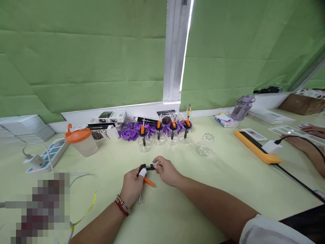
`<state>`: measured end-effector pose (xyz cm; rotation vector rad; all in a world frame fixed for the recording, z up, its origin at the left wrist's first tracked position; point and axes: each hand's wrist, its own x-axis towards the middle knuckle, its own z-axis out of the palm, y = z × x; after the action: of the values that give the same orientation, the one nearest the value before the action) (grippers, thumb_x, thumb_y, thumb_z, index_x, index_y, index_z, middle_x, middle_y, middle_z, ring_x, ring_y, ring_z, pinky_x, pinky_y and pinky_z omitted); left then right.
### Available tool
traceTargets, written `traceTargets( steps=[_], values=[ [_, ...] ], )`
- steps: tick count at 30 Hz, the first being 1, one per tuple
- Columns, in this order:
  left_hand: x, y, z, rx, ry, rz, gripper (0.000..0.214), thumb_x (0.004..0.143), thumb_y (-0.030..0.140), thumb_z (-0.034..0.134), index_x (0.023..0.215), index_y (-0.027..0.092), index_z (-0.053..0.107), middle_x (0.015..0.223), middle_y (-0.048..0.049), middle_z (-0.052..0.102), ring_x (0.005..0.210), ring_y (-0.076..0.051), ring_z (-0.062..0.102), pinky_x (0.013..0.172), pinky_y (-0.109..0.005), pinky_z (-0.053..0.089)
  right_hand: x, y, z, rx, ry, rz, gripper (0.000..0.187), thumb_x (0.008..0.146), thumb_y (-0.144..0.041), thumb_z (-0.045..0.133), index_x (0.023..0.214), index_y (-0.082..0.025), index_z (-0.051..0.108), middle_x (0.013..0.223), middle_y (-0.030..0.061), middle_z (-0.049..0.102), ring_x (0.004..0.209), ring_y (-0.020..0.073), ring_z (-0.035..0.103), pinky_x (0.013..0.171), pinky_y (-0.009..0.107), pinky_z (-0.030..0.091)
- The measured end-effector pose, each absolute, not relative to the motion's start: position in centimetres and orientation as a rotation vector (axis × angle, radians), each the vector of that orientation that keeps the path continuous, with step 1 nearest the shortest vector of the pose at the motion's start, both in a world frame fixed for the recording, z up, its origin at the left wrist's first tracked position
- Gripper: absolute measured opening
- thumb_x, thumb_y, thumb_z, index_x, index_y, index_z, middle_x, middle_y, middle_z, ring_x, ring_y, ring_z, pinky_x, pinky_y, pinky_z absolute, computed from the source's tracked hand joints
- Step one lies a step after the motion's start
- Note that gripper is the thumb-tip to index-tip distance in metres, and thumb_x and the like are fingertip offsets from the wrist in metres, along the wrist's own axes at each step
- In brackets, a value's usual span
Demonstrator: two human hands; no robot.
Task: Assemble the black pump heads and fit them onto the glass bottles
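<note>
Four orange-topped jars (173, 126) and a clear jar (203, 149) stand mid-frame, and lower in the frame my left hand (132, 187) grips a black tool (147, 167), its long part lying sideways, pointing right, with my right hand (166, 172) pinching its end.

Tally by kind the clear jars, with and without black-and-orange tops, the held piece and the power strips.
Clear jars with black-and-orange tops: 4
Topless clear jar: 1
Held black-and-orange piece: 1
Power strips: 2
Total: 8
</note>
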<state>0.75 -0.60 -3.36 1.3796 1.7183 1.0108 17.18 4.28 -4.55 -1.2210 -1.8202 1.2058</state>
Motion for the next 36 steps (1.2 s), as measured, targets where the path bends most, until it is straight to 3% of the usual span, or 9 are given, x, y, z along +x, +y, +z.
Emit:
traceTargets(
  steps=[20,36],
  values=[
    [0.64,-0.53,-3.65,1.403,1.731,0.996,0.046,0.075,0.053,0.05,0.089,0.013,0.07,0.049,0.0055,0.04,0.045,-0.011,0.032,0.046,-0.024,0.026,17.19,4.31,-4.77,-1.232,-1.828,1.17,0.012,0.084,-0.018,0.047,0.094,-0.021,0.052,0.068,-0.0025,0.054,0.06,0.0123,0.048,0.058,0.023,0.036],
    [0.72,-0.46,-3.51,1.379,1.741,0.972,0.049,0.076,0.051,0.049,0.096,0.013,0.07,0.05,0.0054,0.04,0.046,-0.01,0.032,0.046,-0.023,0.026,17.23,4.3,-4.84,-1.228,-1.814,1.191,0.012,0.084,-0.019,0.045,0.093,-0.021,0.052,0.068,-0.0027,0.054,0.058,0.0117,0.046,0.055,0.022,0.035]
  ],
)
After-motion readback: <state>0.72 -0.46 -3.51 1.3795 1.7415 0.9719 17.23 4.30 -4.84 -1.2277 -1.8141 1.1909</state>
